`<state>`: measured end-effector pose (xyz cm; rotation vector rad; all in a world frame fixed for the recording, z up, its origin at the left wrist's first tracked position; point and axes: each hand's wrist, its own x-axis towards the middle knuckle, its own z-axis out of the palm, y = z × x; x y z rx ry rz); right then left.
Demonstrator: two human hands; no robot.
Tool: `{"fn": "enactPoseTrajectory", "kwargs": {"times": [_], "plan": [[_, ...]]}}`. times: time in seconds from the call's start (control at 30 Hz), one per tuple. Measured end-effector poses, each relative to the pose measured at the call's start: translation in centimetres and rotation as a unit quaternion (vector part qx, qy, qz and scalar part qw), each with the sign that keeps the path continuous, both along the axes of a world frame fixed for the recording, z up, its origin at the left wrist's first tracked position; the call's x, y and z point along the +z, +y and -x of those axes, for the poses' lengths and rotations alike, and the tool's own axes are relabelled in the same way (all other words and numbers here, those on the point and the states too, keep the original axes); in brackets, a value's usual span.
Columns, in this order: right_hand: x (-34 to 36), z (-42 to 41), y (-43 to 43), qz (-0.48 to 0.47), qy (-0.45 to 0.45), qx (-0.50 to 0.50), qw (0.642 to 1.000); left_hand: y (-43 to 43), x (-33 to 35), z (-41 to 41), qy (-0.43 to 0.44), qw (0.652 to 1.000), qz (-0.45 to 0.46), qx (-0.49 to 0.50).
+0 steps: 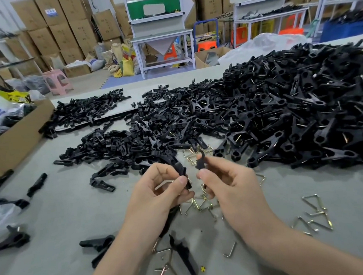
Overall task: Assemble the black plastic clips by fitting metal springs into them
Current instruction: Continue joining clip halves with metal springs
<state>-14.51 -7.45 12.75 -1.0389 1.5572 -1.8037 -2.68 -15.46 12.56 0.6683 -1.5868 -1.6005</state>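
A grey worktop [73, 211] carries a high heap of black clips [304, 110] across its right side and a lower spread of loose clip halves [115, 142] from the middle to the left. Metal springs [315, 215] lie scattered on the near part among stray halves. An open cardboard box [13, 141] sits at the left edge.

Open table [73, 211] at near left gives room; clip pile [293, 106] (dense, heaped) walls off far right.

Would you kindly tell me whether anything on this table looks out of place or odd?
Only one thing: a tiny yellow speck lies on the table beside the loose metal springs near the bottom edge. It matches neither springs nor black clips; too small to identify.
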Motion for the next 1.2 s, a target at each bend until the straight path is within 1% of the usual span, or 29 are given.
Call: {"fn": "enactPoseTrajectory", "kwargs": {"times": [0.1,0.33,0.5,0.63,0.9,1.1,1.17,1.2], "plan": [[0.1,0.1,-0.1,0.015,-0.035,-0.015,0.999,-0.1,-0.1,0.0,0.005,1.000,-0.006,0.003],[0.4,0.0,0.2,0.022,-0.009,-0.001,1.000,0.1,0.1,0.0,0.013,0.999,-0.042,0.000],[0.4,0.1,0.2,0.015,-0.007,-0.010,1.000,0.1,0.2,0.1,-0.006,0.999,-0.034,-0.007],[0.4,0.2,0.2,0.015,0.005,-0.019,1.000,0.0,0.1,0.1,0.000,0.999,-0.036,-0.011],[0.5,0.5,0.0,0.016,0.009,0.034,0.999,0.2,0.5,-0.1,0.000,0.999,-0.038,-0.034],[1.5,1.8,-0.2,-0.010,0.009,0.132,0.991,0.1,0.8,-0.5,0.001,0.997,-0.041,-0.073],[1.7,2.5,-0.2,-0.031,0.012,0.119,0.992,0.2,0.8,-0.3,0.009,0.996,-0.041,-0.073],[1.9,3.0,-0.3,-0.049,0.038,0.092,0.994,0.3,0.7,-0.2,0.012,0.997,-0.042,-0.069]]}}
